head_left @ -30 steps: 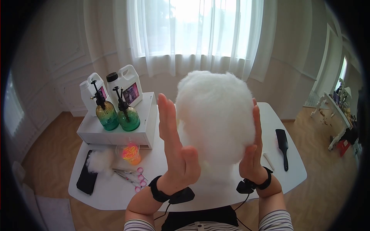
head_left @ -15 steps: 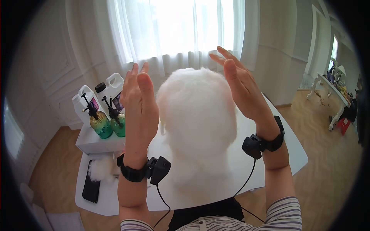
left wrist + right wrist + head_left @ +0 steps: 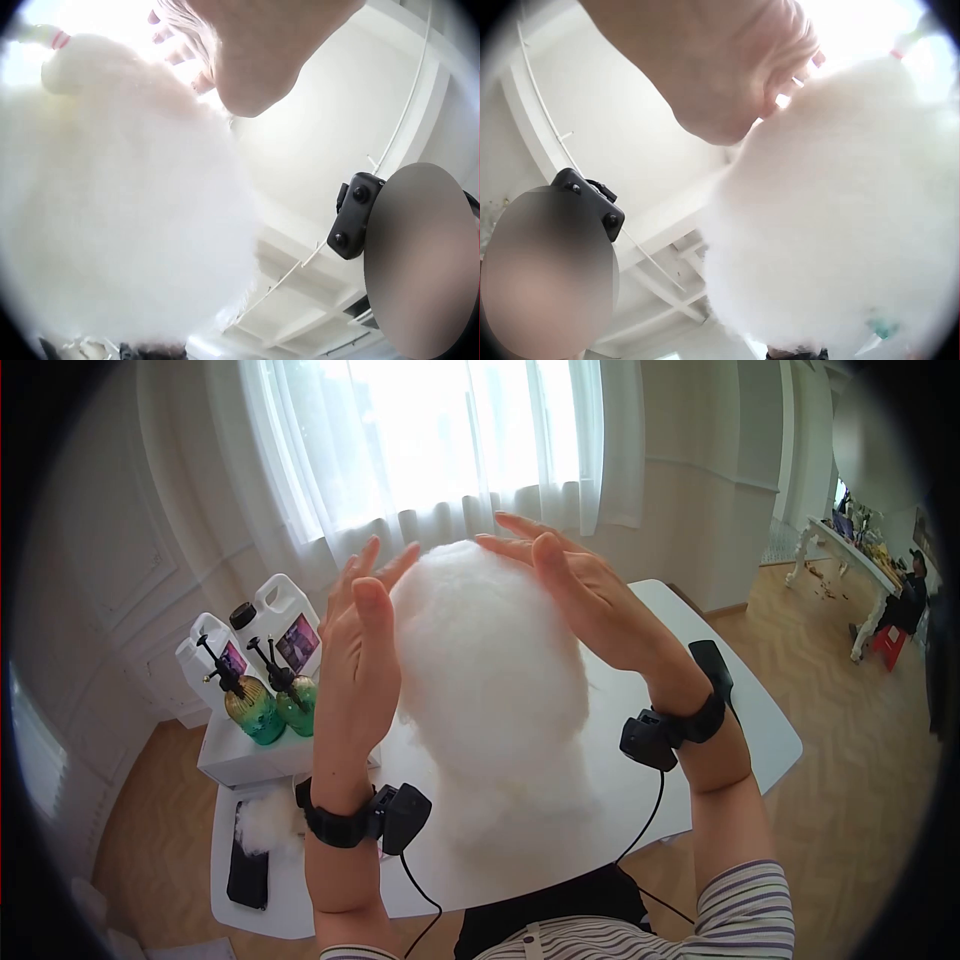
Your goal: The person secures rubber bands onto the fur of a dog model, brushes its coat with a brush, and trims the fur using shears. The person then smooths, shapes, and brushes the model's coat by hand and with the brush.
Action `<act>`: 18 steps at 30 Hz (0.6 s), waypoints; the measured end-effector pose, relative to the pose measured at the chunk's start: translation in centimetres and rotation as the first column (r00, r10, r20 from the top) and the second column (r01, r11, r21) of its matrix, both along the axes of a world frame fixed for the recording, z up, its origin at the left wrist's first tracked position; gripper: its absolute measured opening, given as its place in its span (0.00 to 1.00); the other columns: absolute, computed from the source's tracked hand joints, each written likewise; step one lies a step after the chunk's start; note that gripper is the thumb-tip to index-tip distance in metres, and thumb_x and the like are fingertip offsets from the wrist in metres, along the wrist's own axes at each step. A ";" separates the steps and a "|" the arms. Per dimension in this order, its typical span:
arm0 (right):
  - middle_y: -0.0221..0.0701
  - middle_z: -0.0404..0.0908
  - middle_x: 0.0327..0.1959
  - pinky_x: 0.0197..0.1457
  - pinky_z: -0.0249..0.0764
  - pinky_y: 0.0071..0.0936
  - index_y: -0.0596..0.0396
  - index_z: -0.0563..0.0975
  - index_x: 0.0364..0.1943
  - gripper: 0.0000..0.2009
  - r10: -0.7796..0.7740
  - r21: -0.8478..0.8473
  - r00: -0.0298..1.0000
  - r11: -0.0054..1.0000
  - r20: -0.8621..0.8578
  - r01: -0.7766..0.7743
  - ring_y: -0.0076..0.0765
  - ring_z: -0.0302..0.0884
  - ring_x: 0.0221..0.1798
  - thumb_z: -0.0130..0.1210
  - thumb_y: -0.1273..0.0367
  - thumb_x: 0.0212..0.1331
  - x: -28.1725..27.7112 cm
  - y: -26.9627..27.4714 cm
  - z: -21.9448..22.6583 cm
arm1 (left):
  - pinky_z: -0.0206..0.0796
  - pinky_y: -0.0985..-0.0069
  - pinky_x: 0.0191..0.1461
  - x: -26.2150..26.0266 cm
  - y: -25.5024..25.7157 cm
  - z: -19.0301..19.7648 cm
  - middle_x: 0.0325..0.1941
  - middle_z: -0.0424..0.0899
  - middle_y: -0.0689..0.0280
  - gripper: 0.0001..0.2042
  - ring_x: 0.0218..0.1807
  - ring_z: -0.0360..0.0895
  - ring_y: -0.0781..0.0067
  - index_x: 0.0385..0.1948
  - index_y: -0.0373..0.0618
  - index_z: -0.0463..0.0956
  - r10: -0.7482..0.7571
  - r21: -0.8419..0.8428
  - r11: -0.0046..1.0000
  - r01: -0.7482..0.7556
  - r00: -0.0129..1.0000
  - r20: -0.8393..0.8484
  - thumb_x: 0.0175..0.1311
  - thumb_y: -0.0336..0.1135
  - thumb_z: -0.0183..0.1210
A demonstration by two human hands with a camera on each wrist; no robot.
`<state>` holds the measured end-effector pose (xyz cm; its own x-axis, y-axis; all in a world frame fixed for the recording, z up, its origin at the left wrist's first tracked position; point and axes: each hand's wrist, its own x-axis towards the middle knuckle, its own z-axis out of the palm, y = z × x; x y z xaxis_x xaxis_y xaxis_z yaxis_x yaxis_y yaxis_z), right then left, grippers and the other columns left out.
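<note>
A large, rounded mass of white fluffy fur (image 3: 490, 660) stands on the table, wider at the top and narrowing below. My left hand (image 3: 362, 630) is raised along its upper left side, fingers extended and slightly spread, fingertips right at the fluff's edge. On the opposite side, my right hand (image 3: 595, 595) slants inward, its long fingers reaching over the upper right of the fur. Both palms face it. The fluff (image 3: 135, 210) fills much of the left wrist view, and a small red-and-white banded piece (image 3: 60, 39) sticks out near its top.
Two green-and-amber spray bottles (image 3: 255, 712) and two white jugs (image 3: 287, 615) stand at left on a white box (image 3: 255, 758). Below lie a loose fur clump (image 3: 266, 824) and a black case (image 3: 247, 872). A black brush (image 3: 706, 655) is partly behind my right wrist.
Both hands have risen from the fur's lower sides to its upper part, first spreading apart, then closing in on the top. The head view has shifted, so the fur appears further left.
</note>
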<state>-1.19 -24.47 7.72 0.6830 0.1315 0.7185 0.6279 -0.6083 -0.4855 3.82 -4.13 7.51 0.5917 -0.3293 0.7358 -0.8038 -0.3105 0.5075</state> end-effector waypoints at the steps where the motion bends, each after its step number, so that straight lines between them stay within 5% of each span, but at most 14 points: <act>1: 0.47 0.69 0.58 0.70 0.48 0.40 0.66 0.76 0.43 0.38 -0.004 0.004 1.000 1.000 0.000 0.004 0.47 0.51 0.71 0.22 0.44 0.67 0.2 -0.5 -0.4 | 0.38 0.61 0.72 0.3 0.1 -0.4 0.65 0.60 0.41 0.41 0.71 0.49 0.48 0.54 0.30 0.69 -0.004 0.004 1.000 0.004 1.000 0.000 0.67 0.64 0.22; 3: 0.47 0.66 0.61 0.70 0.47 0.39 0.66 0.74 0.50 0.39 -0.199 0.048 0.980 0.979 -0.019 0.200 0.46 0.48 0.72 0.21 0.43 0.66 0.8 -1.8 -0.9 | 0.36 0.65 0.72 1.1 0.4 -1.2 0.66 0.59 0.43 0.43 0.72 0.48 0.50 0.56 0.27 0.65 0.090 -0.054 0.994 -0.099 0.985 -0.148 0.66 0.65 0.21; 5: 0.47 0.65 0.62 0.71 0.46 0.39 0.67 0.74 0.48 0.40 -0.172 0.109 0.985 0.980 0.015 0.169 0.46 0.46 0.72 0.20 0.43 0.66 0.5 -2.1 -1.8 | 0.35 0.67 0.72 1.8 0.8 -3.1 0.67 0.57 0.44 0.44 0.72 0.46 0.51 0.59 0.25 0.60 0.081 -0.107 0.990 -0.093 0.990 -0.115 0.65 0.67 0.20; 7: 0.47 0.63 0.63 0.71 0.45 0.39 0.68 0.74 0.47 0.40 -0.153 0.171 0.987 0.975 0.039 0.145 0.46 0.44 0.73 0.19 0.43 0.66 0.0 -2.1 -3.1 | 0.44 0.72 0.70 0.9 0.7 -4.7 0.65 0.63 0.51 0.44 0.68 0.56 0.63 0.63 0.34 0.58 -0.058 -0.292 0.955 -0.041 0.945 -0.323 0.62 0.70 0.25; 8: 0.48 0.62 0.64 0.71 0.45 0.39 0.69 0.74 0.47 0.40 -0.094 0.164 0.995 0.982 -0.023 0.096 0.47 0.43 0.73 0.20 0.43 0.66 -0.1 -2.1 -3.9 | 0.45 0.71 0.69 1.2 1.5 -6.1 0.66 0.61 0.54 0.44 0.68 0.56 0.64 0.65 0.35 0.52 -0.148 -0.233 0.970 0.071 0.930 -0.336 0.62 0.70 0.25; 9: 0.48 0.61 0.64 0.71 0.44 0.39 0.70 0.73 0.47 0.40 -0.034 0.162 0.996 0.986 -0.085 0.047 0.47 0.42 0.73 0.20 0.43 0.66 -0.2 -2.3 -4.5 | 0.45 0.71 0.69 0.4 1.3 -6.5 0.66 0.61 0.54 0.44 0.68 0.56 0.64 0.65 0.35 0.52 -0.158 -0.220 0.972 0.085 0.929 -0.335 0.62 0.70 0.25; 11: 0.50 0.59 0.65 0.71 0.43 0.40 0.69 0.72 0.50 0.38 -0.117 0.202 0.990 0.971 -0.079 0.131 0.49 0.43 0.73 0.20 0.45 0.68 -0.9 -2.7 -5.4 | 0.34 0.62 0.72 -1.4 0.4 -6.9 0.73 0.41 0.49 0.44 0.74 0.40 0.53 0.66 0.33 0.44 0.026 -0.168 0.985 -0.049 0.990 -0.137 0.63 0.68 0.20; 12: 0.50 0.58 0.66 0.71 0.42 0.41 0.68 0.70 0.53 0.36 -0.144 0.175 0.989 0.974 -0.020 0.146 0.50 0.43 0.73 0.20 0.47 0.68 -1.3 -2.6 -5.9 | 0.33 0.60 0.72 -1.7 0.3 -7.4 0.73 0.38 0.51 0.44 0.74 0.37 0.54 0.67 0.35 0.43 0.099 -0.196 0.974 -0.115 0.991 -0.088 0.62 0.69 0.20; 15: 0.49 0.48 0.69 0.71 0.38 0.45 0.66 0.61 0.62 0.32 -0.188 0.045 0.982 0.981 -0.028 0.189 0.56 0.43 0.71 0.23 0.51 0.70 -2.6 -1.8 -7.6 | 0.34 0.60 0.73 -1.9 0.4 -9.8 0.73 0.39 0.53 0.42 0.74 0.38 0.55 0.68 0.37 0.40 -0.021 -0.200 0.980 -0.011 0.987 -0.157 0.63 0.68 0.19; 18: 0.52 0.49 0.68 0.70 0.39 0.46 0.69 0.60 0.62 0.31 -0.336 0.139 0.942 0.934 0.025 0.330 0.57 0.42 0.71 0.25 0.52 0.70 -2.4 -2.2 -8.6 | 0.42 0.63 0.70 0.0 1.9 -13.0 0.72 0.44 0.52 0.38 0.72 0.45 0.57 0.67 0.37 0.41 -0.023 -0.166 0.986 -0.006 0.985 -0.172 0.67 0.62 0.21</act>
